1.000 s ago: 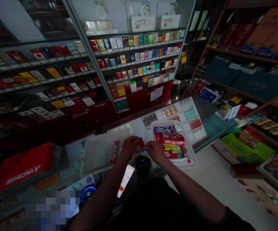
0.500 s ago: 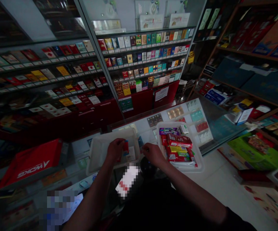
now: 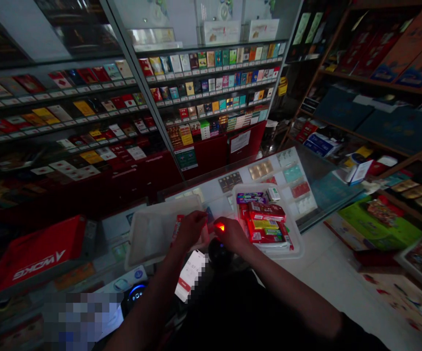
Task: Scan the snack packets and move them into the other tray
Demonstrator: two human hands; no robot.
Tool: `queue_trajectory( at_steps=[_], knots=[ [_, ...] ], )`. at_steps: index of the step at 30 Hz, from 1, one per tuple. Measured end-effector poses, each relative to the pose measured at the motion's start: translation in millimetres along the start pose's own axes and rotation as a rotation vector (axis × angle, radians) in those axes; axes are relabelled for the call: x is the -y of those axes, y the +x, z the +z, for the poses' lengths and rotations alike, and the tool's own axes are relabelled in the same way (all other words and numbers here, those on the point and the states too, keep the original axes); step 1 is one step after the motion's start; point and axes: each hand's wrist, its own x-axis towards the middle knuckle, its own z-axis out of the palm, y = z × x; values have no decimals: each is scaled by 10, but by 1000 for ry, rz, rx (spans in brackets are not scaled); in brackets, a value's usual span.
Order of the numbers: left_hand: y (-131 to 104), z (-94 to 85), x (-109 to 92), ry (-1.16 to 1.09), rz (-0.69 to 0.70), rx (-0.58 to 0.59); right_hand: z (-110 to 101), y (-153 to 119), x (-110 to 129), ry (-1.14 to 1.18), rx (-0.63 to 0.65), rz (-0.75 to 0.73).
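My left hand (image 3: 191,229) is over the right end of a white plastic bin (image 3: 134,239), its fingers pinched together. Whatever those fingers hold is too small and dark to make out. A narrow red packet (image 3: 176,228) shows in the bin just left of this hand. Close by on the right is my right hand (image 3: 231,232), fingers curled closed, with a bright orange-red glow (image 3: 220,227) at the fingertips. Its source is hidden. Below, between the forearms, are a dark round object (image 3: 219,251) and a phone with a lit screen (image 3: 191,275).
A second white bin (image 3: 297,251), filled with colourful packets (image 3: 269,214), stands right of my hands on the glass counter. At left lies a red box (image 3: 46,261). Cigarette shelves (image 3: 211,78) rise behind; a green box (image 3: 377,222) sits at right.
My left hand has moved right, closer to my right hand. The orange-red glow has appeared at my right fingertips. The view has shifted slightly.
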Motion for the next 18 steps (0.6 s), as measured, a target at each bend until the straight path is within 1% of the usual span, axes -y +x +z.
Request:
queue_trajectory(
  at_steps=[5, 9, 13, 18],
  knots=[
    [19, 220, -276, 29, 55, 59, -127, -67, -138, 7, -88, 60],
    [64, 418, -426, 33, 80, 117, -270, -148, -287, 4, -154, 98],
    [111, 660, -560, 56, 98, 150, -470, -260, -488, 19, -294, 149],
    [154, 984, -720, 75, 112, 205, -757, -413, -878, 5, -480, 319]
  ],
)
